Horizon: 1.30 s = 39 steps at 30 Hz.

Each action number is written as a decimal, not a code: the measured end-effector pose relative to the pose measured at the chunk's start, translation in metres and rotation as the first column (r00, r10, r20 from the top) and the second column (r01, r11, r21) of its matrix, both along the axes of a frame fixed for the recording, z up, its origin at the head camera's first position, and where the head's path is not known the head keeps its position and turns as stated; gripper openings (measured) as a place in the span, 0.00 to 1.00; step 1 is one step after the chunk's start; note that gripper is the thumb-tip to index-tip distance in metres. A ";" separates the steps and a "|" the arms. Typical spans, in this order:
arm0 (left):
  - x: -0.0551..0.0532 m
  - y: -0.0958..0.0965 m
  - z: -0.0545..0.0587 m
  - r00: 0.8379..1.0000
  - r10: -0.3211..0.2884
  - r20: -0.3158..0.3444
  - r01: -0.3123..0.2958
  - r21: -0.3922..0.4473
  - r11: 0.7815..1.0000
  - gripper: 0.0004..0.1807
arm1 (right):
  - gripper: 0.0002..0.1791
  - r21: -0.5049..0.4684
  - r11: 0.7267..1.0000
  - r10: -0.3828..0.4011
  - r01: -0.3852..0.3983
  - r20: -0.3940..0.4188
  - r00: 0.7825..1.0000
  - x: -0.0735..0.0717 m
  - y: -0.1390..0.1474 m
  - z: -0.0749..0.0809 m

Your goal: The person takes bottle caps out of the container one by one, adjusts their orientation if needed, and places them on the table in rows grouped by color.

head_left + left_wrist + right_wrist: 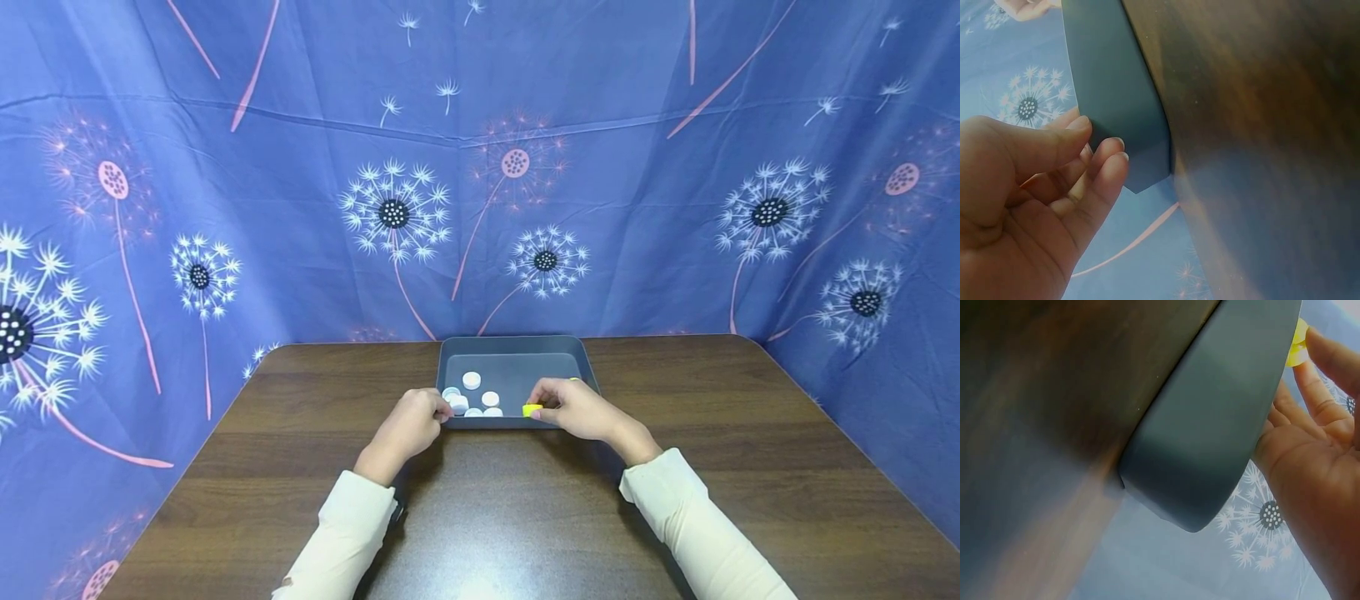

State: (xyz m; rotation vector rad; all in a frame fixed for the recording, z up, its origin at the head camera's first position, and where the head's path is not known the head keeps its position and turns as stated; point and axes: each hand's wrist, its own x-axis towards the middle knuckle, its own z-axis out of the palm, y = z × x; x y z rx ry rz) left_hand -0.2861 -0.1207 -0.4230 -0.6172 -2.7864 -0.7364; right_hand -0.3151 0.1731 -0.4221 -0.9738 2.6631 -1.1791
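A dark grey tray (517,423) stands near the table's far edge. My left hand (415,421) is at its front left corner, and in the left wrist view the thumb and curled fingers (1109,150) meet at the rim. Several round white caps (471,381) lie in the tray, some heaped right beside the left fingertips. Over the tray's front right part, my right hand (581,408) pinches a yellow cap (532,410) between thumb and fingers. The right wrist view shows that yellow cap (1298,345) just above the rim. Another bit of yellow (574,379) shows behind the right hand.
The brown wooden table (480,508) stretches out in front of and beside the tray. A blue cloth (480,183) with a dandelion print hangs behind the table and along both sides. Both forearms, in pale sleeves (697,517), reach across the table from the near side.
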 end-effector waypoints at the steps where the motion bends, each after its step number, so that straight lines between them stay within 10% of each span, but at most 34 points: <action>1: 0.000 0.000 0.000 1.000 0.000 -0.001 0.000 0.003 1.000 0.13 | 0.03 0.002 1.000 0.000 0.000 0.002 1.000 0.000 0.000 0.000; 39: -0.002 -0.002 -0.004 0.998 -0.040 -0.057 0.039 -0.024 0.999 0.10 | 0.17 0.036 0.991 -0.118 0.129 -0.220 0.968 0.031 0.042 0.017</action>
